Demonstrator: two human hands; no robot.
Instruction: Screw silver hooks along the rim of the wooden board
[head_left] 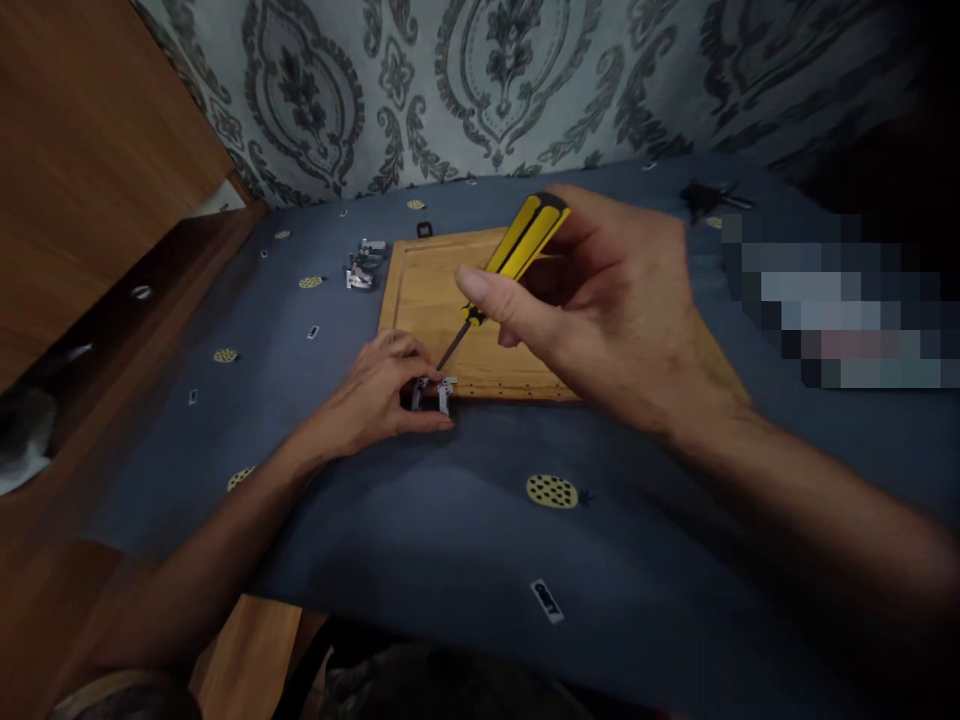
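At the near edge of the wooden board point(420, 300), toward its left corner, a small metal bracket point(444, 390) is held against the wood by the left hand point(375, 395). The bracket is pinched between thumb and fingertips, with the fingers curled close around it; its far side touches the board's edge.

Above the board's middle, a screwdriver point(521, 240) with a yellow and black handle is gripped by the right hand point(615, 310). The handle is clamped between the thumb and the folded fingers. The shaft is tilted down and leftward, and its tip is seen just beside the bracket, on the board side. Whether the tip is seated in a screw cannot be told.

A row of small holes point(510, 384) is noted along the board's near edge, right of the bracket.

Off the board's far-left corner, a cluster of spare metal parts point(364, 265) is laid, well apart from both hands. At the middle of the board's far edge, a small black loop point(424, 229) is seen.

Under the board, a blue cloth point(450, 540) is spread. A yellow dotted patch point(551, 491) is printed on the cloth, nearer than the board. Behind the board, patterned wallpaper point(450, 80) is visible.
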